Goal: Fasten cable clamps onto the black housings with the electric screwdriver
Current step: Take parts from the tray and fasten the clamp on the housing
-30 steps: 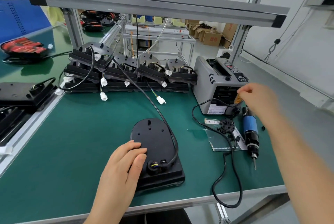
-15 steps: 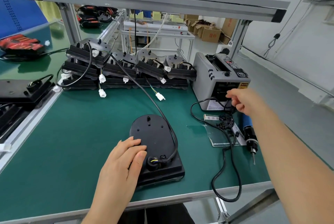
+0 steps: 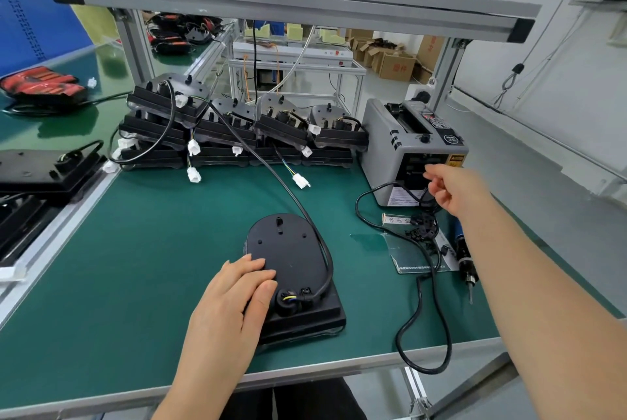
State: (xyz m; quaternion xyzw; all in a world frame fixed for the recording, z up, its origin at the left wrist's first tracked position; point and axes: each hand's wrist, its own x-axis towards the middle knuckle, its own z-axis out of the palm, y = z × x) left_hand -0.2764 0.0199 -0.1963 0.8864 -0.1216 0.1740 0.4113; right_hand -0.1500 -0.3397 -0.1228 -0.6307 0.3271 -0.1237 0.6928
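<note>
Your left hand (image 3: 234,304) lies with fingers straight and together, flat on the near-left part of the black housing (image 3: 291,250) at the front of the green mat (image 3: 135,267). Your right hand (image 3: 458,189) hovers with fingers loosely curled and holding nothing, arm outstretched, before the grey tape dispenser (image 3: 407,151) and above the cable clamps (image 3: 422,226). The electric screwdriver (image 3: 463,255) lies on the mat beside that forearm.

Left hand (image 3: 234,297) on black housing (image 3: 288,250)

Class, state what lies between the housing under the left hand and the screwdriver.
Between housing and screwdriver, head view: bare green mat, a clear sheet with small black clamps, and a black cord crossing it.
</note>
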